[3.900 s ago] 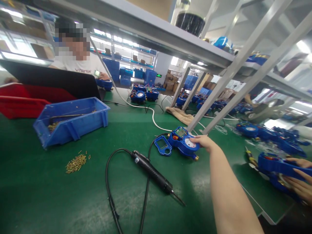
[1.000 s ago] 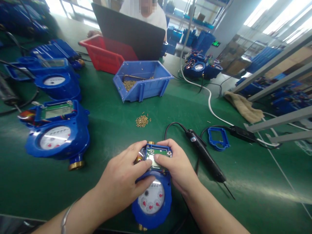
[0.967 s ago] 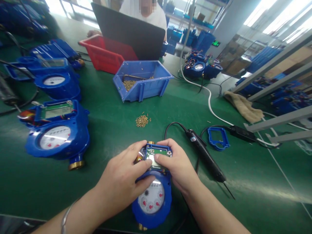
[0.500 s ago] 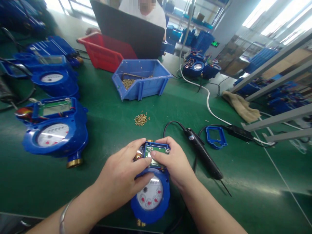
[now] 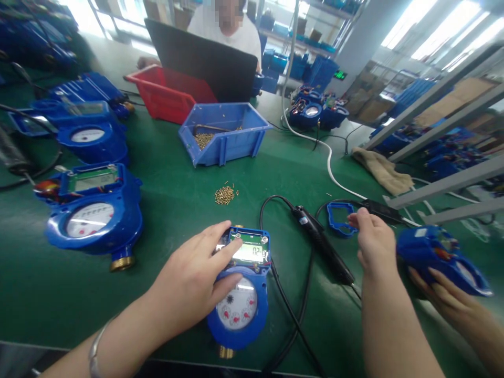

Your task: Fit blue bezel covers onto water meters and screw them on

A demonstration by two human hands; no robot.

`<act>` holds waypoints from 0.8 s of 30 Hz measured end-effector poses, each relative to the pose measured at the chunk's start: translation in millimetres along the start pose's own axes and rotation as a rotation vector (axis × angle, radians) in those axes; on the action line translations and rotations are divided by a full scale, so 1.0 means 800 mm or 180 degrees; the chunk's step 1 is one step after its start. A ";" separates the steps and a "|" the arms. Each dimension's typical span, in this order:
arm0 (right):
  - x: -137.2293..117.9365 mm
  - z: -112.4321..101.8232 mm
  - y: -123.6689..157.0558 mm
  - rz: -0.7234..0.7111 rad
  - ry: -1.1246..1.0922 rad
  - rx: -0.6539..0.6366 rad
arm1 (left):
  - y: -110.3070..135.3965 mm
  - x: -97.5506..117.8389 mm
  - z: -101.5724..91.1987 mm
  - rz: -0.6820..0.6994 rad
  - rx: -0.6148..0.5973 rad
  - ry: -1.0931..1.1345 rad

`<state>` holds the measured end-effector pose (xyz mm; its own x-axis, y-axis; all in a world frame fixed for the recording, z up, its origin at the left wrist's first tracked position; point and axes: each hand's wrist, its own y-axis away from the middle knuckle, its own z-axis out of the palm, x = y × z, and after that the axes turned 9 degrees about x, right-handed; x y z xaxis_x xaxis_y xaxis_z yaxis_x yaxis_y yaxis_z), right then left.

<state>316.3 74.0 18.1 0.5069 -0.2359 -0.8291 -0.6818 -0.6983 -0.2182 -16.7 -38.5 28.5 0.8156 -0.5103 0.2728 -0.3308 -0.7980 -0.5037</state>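
Note:
A blue water meter (image 5: 238,325) stands in front of me, its white dial facing up and its upper housing uncovered, showing a circuit board and a lit display (image 5: 252,253). My left hand (image 5: 192,268) is around the left side of that housing, with the index fingertip on the board and the thumb by the dial. My right hand (image 5: 372,236) is at the right edge of a blue cover frame (image 5: 333,223) on the table, thumb and fingers closed on that edge. Between the hands lies a black electric screwdriver (image 5: 323,247) with its cable.
Another person's hand (image 5: 452,294) holds a blue meter (image 5: 437,257) at the right. Small brass screws (image 5: 224,195) lie piled before a blue bin (image 5: 240,149); a red bin (image 5: 165,102) stands behind. More meters (image 5: 98,215) are at the left. A grey rack (image 5: 452,189) and cloth (image 5: 381,170) are at right.
My right hand has left the water meter and reached right to the cover frame. The meter's display shows digits now. Another person's hand with a meter has come in from the right.

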 end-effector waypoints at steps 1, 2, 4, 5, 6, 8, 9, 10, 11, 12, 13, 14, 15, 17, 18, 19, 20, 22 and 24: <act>0.010 -0.002 -0.011 -0.0017 0.0282 0.0050 | 0.000 0.000 0.000 0.0064 0.0032 -0.0042; 0.018 -0.005 -0.021 -0.0050 0.0562 0.0069 | 0.000 0.000 -0.001 0.0126 0.0076 -0.0071; 0.027 -0.008 -0.034 -0.0156 0.1060 0.0033 | 0.000 0.000 -0.001 0.0230 0.0188 -0.0115; 0.030 -0.009 -0.039 -0.0216 0.1262 -0.0016 | 0.000 0.000 -0.001 0.0276 0.0248 -0.0139; 0.032 -0.008 -0.043 -0.0271 0.1432 -0.0070 | 0.000 0.001 -0.001 0.0323 0.0300 -0.0161; 0.035 -0.003 -0.050 -0.0317 0.1700 -0.0166 | 0.002 0.004 -0.001 0.0383 0.0455 -0.0172; 0.037 0.001 -0.052 -0.0295 0.1803 -0.0205 | 0.003 0.005 -0.002 0.0383 0.0566 -0.0151; 0.038 0.005 -0.055 -0.0252 0.1884 -0.0244 | 0.005 0.006 -0.003 0.0354 0.0708 -0.0107; 0.040 0.009 -0.057 -0.0205 0.1938 -0.0275 | 0.007 0.006 -0.006 0.0317 0.0861 -0.0048; 0.040 0.012 -0.058 -0.0170 0.1962 -0.0295 | 0.009 0.005 -0.008 0.0266 0.0979 0.0020; 0.040 0.014 -0.059 -0.0158 0.1953 -0.0303 | 0.011 0.004 -0.012 0.0226 0.1053 0.0083; 0.039 0.014 -0.058 -0.0177 0.1914 -0.0287 | 0.012 0.001 -0.016 0.0260 0.1048 0.0139; 0.036 0.012 -0.056 -0.0228 0.1844 -0.0247 | 0.014 -0.001 -0.020 0.0373 0.1008 0.0196; 0.024 0.002 -0.044 -0.0404 0.1614 -0.0136 | 0.017 -0.004 -0.027 0.0645 0.0851 0.0338; 0.015 -0.006 -0.033 -0.0523 0.1456 -0.0104 | 0.018 -0.003 -0.029 0.0685 0.0822 0.0440; 0.005 -0.016 -0.018 -0.0659 0.1278 -0.0101 | 0.019 0.000 -0.031 0.0623 0.0813 0.0543; -0.006 -0.027 0.000 -0.0797 0.1097 -0.0126 | 0.018 0.005 -0.032 0.0392 0.0829 0.0628; -0.029 -0.051 0.044 -0.1088 0.0767 -0.0226 | 0.012 0.023 -0.031 -0.0259 0.0921 0.0732; -0.052 -0.074 0.093 -0.1410 0.0504 -0.0356 | 0.002 0.044 -0.027 -0.0638 0.1024 0.0790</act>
<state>275.8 -8.6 66.7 0.8158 0.0066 -0.5783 -0.3256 -0.8211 -0.4688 1.4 -64.7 55.5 0.6969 -0.4486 0.5595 0.0185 -0.7687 -0.6394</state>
